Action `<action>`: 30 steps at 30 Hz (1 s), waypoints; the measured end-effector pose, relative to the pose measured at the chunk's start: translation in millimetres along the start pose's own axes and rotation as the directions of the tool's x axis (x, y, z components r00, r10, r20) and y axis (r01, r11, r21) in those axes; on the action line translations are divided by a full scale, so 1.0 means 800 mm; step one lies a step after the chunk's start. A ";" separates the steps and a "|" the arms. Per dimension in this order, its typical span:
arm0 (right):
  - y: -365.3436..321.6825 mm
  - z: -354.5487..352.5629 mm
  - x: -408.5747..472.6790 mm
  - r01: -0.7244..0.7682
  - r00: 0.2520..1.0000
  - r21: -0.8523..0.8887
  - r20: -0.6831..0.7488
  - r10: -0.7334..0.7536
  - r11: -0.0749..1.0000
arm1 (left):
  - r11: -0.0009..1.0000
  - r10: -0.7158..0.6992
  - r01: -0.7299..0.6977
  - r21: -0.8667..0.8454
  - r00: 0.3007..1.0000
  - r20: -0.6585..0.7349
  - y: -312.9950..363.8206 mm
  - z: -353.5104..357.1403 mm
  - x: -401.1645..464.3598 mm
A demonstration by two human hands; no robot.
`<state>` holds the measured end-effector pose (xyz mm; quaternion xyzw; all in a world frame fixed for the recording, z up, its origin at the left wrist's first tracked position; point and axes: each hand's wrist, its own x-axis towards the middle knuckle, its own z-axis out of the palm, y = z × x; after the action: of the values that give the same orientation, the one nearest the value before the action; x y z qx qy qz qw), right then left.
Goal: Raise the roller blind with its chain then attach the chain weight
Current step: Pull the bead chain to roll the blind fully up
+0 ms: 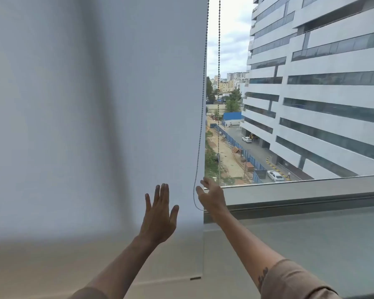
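Observation:
A pale grey roller blind (pixel 95 115) hangs fully down over the left part of the window, its bottom bar (pixel 195 278) low in the view. Along its right edge runs a metal bead chain (pixel 201 117), two strands that meet in a loop near the sill. My left hand (pixel 160 216) is raised with straight, spread fingers in front of the blind fabric and holds nothing. My right hand (pixel 211 196) reaches to the chain's lower loop, fingers open and relaxed, right beside the strands. No chain weight is visible.
The grey window sill (pixel 311 244) and window frame (pixel 300 190) lie to the right below the glass. Outside are a white office building (pixel 322 93), a street and parked cars.

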<state>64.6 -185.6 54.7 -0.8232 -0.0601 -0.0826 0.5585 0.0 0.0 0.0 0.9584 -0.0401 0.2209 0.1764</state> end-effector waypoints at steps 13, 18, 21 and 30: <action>-0.100 -0.017 0.030 -0.048 0.994 0.525 0.112 -0.013 0.850 | 0.957 -0.285 0.288 -0.022 0.954 0.095 0.004 -0.033 -0.014; -0.128 -0.026 0.026 0.025 0.983 0.680 0.115 -0.141 0.732 | 0.861 -0.429 0.441 -0.255 0.897 0.102 0.013 -0.054 0.001; -0.151 -0.035 0.019 0.058 0.976 0.708 0.109 -0.190 0.704 | 0.772 -0.438 0.426 -0.471 0.894 0.092 0.033 -0.081 0.022; -0.186 -0.064 -0.007 0.241 0.957 0.683 -0.049 -0.285 0.690 | 0.627 -0.295 0.153 -0.764 0.954 -0.052 0.127 -0.196 0.088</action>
<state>26.9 -178.6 207.1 -0.5452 -0.2202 -0.1088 0.8015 -16.6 -38.9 195.2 0.7736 0.0074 0.2424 0.5854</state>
